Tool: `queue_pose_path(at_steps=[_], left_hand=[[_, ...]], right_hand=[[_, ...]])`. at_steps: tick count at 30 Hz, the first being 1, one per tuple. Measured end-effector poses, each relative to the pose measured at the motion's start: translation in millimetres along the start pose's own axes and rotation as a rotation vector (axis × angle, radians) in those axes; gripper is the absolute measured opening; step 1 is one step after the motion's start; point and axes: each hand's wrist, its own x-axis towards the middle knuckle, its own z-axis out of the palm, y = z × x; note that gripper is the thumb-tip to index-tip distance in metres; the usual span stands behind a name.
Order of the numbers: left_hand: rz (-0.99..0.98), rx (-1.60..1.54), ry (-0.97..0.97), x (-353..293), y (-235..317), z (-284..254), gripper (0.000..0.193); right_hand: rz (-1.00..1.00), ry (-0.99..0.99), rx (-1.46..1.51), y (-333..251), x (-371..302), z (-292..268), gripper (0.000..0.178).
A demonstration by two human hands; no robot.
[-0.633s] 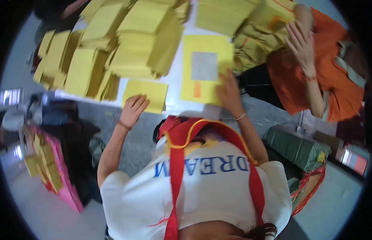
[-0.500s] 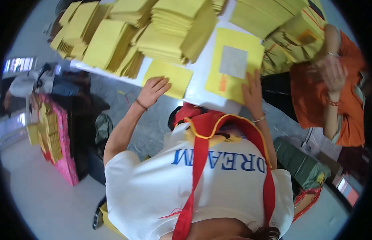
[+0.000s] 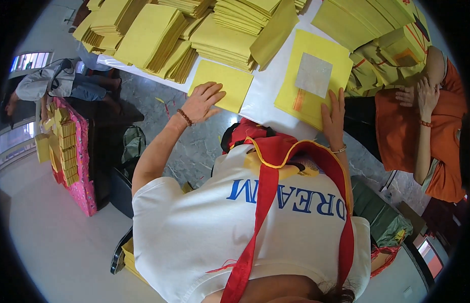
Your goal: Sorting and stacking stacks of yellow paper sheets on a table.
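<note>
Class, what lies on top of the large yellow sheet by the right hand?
A silver square lies on the large yellow sheet; the right hand presses its edge. Anything beneath is covered.

Two of the person's own hands show, the left hand (image 3: 203,101) and the right hand (image 3: 334,112), each flat on one of two low piles of yellow sheets: the small pile (image 3: 224,84) and the large pile (image 3: 312,76), which bears one silver square (image 3: 314,74). Two hands (image 3: 415,94) of one person in orange show at right. Tall yellow stacks (image 3: 149,35) on the bench (image 3: 267,96) are too crowded to count.
</note>
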Motion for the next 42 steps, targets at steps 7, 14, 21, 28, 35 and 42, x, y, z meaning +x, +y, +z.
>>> queue_pose_path(at_steps=[7, 14, 21, 28, 35, 42], left_hand=[[-0.019, -0.018, 0.071, 14.9, 6.2, 5.2, 0.032], [-0.031, 0.032, 0.126, 66.9, 43.3, -28.4, 0.011], [-0.288, -0.603, 0.204, 137.7, 112.9, 6.5, 0.037], [-0.355, -0.612, 0.281, 161.6, 112.9, 44.3, 0.053], [-0.261, -0.355, 0.352, 168.4, 118.5, 29.7, 0.049], [-0.477, -0.725, 0.189, 173.2, 115.6, 13.2, 0.043]], right_hand=[[-0.016, 0.040, -0.002, 3.3, 1.2, 1.9, 0.044], [-0.010, 0.035, 0.007, 3.3, 1.9, -0.8, 0.045], [0.079, 0.264, 0.196, -2.4, 1.8, -5.0, 0.044], [0.293, 0.220, 0.286, -6.3, -8.8, -19.6, 0.035], [0.274, 0.248, 0.344, -6.0, -8.9, -18.3, 0.032], [0.331, 0.230, 0.431, -13.0, -13.0, -25.1, 0.030]])
